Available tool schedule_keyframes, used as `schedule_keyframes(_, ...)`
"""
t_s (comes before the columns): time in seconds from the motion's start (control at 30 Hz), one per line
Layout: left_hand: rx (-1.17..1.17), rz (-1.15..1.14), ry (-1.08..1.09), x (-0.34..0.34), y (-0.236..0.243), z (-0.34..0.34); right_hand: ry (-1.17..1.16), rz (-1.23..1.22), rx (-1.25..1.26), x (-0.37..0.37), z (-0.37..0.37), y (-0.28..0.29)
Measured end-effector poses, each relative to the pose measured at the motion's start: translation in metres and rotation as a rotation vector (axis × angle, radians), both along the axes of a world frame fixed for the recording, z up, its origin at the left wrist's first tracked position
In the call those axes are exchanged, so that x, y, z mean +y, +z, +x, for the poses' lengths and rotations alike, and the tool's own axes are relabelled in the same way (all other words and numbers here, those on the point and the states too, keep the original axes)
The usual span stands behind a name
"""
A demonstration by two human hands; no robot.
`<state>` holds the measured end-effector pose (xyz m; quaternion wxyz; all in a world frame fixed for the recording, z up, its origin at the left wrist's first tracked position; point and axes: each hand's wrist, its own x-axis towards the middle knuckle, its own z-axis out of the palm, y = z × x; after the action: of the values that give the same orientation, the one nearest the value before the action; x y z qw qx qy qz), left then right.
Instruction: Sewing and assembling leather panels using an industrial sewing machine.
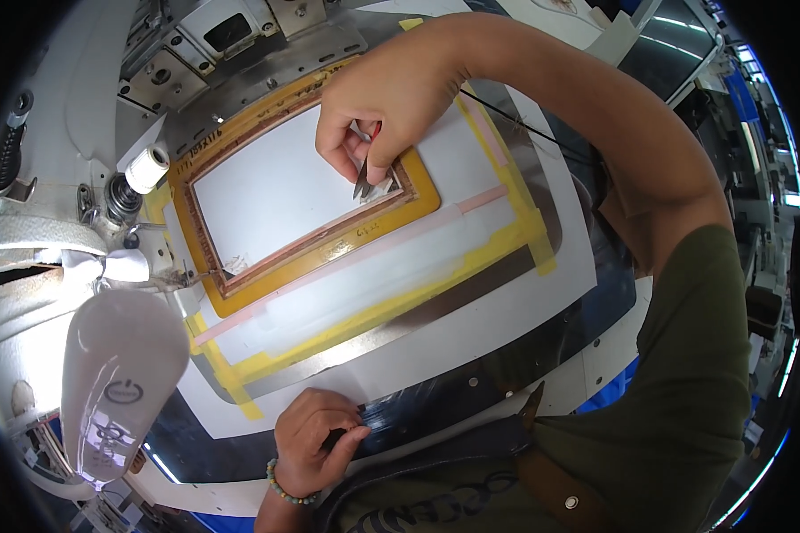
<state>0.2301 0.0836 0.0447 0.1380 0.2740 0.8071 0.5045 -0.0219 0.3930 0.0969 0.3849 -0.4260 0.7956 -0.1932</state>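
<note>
My right hand (391,102) is closed on small scissors (362,182) with a bit of red at the handle. Their metal blades point down at the near right inside corner of an amber rectangular frame (329,257). Small whitish scraps (380,190) lie at that corner, beside the blades. White material (271,191) fills the frame's opening, inside a brown inner border. Nearer to me, my left hand (316,435) rests at the dark front part of the table, its fingers curled in; what they hold, if anything, is hidden.
The frame lies on a white sheet edged with yellow tape (391,302) and pink strips. Sewing machine parts, a white thread spool (148,169) and a white lamp-like head (124,382) stand at the left. Metal machine plates (231,35) are behind the frame.
</note>
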Motion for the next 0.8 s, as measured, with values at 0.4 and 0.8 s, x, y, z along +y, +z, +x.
schedule_keyframes(0.4, 0.007, 0.000, -0.007, -0.001, -0.002, 0.001, -0.235, -0.268, 0.102, 0.019, 0.017, -0.022)
schedule_keyframes(0.8, 0.113, -0.094, -0.051, 0.010, 0.022, -0.016, -0.163, -0.350, 0.311, 0.022, 0.048, -0.035)
